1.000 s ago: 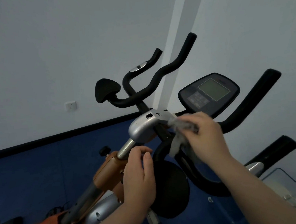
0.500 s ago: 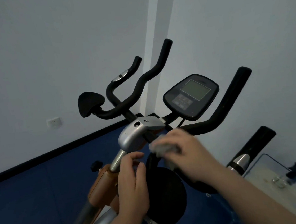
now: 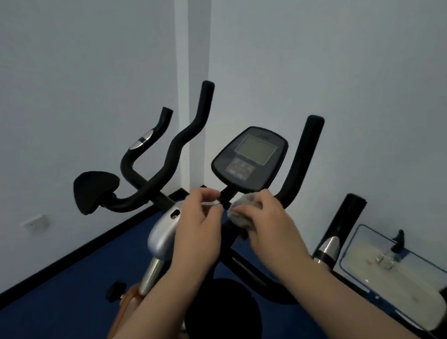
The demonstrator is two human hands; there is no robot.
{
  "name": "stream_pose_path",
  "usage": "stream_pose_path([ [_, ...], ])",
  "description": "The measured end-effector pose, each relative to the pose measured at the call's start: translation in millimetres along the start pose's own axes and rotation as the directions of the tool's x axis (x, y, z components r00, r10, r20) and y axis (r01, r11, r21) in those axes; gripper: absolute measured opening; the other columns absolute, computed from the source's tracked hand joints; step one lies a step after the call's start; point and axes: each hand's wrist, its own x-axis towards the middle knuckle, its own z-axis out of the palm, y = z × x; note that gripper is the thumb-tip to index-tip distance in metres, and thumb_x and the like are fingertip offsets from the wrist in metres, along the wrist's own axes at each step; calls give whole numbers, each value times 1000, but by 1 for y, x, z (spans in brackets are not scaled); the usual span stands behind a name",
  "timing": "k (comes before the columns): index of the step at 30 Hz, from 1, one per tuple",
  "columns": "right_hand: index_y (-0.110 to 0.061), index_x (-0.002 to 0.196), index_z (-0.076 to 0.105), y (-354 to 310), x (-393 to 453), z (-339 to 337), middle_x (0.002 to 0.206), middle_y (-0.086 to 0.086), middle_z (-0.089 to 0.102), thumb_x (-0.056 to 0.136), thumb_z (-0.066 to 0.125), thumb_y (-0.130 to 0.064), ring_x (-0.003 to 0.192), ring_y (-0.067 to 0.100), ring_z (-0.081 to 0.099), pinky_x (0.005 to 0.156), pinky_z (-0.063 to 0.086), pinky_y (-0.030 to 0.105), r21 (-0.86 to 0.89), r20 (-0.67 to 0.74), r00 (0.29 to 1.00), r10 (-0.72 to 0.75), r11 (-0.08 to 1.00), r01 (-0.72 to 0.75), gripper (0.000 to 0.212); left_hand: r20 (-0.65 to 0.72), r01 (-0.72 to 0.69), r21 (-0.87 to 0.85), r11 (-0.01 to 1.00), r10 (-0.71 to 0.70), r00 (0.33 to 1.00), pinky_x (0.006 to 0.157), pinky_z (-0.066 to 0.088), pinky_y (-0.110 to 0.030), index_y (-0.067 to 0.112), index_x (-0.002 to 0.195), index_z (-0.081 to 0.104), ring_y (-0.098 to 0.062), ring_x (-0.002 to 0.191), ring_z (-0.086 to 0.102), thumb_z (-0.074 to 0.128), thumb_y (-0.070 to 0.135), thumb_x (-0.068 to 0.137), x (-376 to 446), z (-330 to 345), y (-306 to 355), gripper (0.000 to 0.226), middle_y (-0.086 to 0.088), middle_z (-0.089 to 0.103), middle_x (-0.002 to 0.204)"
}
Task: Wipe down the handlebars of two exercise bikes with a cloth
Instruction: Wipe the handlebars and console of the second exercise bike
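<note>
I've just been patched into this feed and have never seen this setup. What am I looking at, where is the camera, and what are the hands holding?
There is one view, from a camera worn on a person's head, looking forward and down. No robot: two bare hands work on an exercise bike with black handlebars and a console with a grey screen. The right hand grips a grey cloth against the bar just under the console. The left hand is at the silver stem cover, fingers curled near the console post; what it pinches, if anything, I cannot tell. A second bike's handlebars stand behind, to the left.
</note>
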Motion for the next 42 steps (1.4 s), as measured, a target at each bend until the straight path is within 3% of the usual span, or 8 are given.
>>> stream_pose_path([
  [10,-29,106,69,46,59,-103,103,0,48,87,66,-13,99,21,46,71,45,33,-146,-523,850,54,978,-152,25,215,-57,432,900,-42,976,76,46,-36,33,92,53,-8,84,58,38,37,98,31,48,-22,17,11,60,93],
  [15,-14,107,71,57,79,-76,119,10,48,85,61,-2,108,26,45,84,39,27,-168,-420,904,84,971,-169,27,211,-62,507,860,-55,976,64,39,-32,29,84,52,-5,74,56,32,44,97,30,48,-28,29,8,60,81],
  [21,-22,85,68,63,44,-52,98,-10,42,90,58,-5,90,14,56,79,54,41,159,-136,969,206,970,-184,20,208,-91,525,846,-24,978,58,35,-31,23,78,49,-8,71,54,32,42,99,28,48,-27,33,3,58,75],
  [26,-15,92,69,56,73,-79,103,-3,44,85,52,5,86,19,58,68,50,15,69,-323,932,163,987,-148,27,194,-71,493,867,-30,981,56,34,-28,26,80,51,-5,70,54,34,42,97,30,48,-27,30,5,59,75],
  [29,-10,94,71,40,43,-25,108,4,50,89,51,-1,105,24,48,84,40,24,-87,-261,942,209,967,-239,22,170,-35,446,894,-46,984,62,39,-31,29,85,55,-2,74,56,38,41,95,31,46,-27,23,10,62,78],
  [34,-17,92,72,31,20,-27,101,-8,45,87,54,2,101,17,54,86,50,37,129,-174,964,200,975,-179,27,179,-23,401,916,-53,982,66,42,-33,28,87,57,-2,76,56,42,36,95,29,41,-27,18,11,62,78],
  [37,-14,92,68,47,30,-56,99,-6,42,88,52,5,97,18,57,82,53,44,170,-331,903,273,959,-227,26,231,-20,369,929,-71,971,72,45,-32,28,93,59,-2,79,56,42,33,96,27,35,-27,18,12,62,84],
  [42,-26,102,56,22,6,-3,105,-8,34,90,60,-31,80,0,56,69,48,15,264,-265,881,391,909,-323,14,306,-69,331,941,-38,951,79,42,-28,32,116,57,-7,94,58,46,29,96,14,27,-30,24,13,61,106],
])
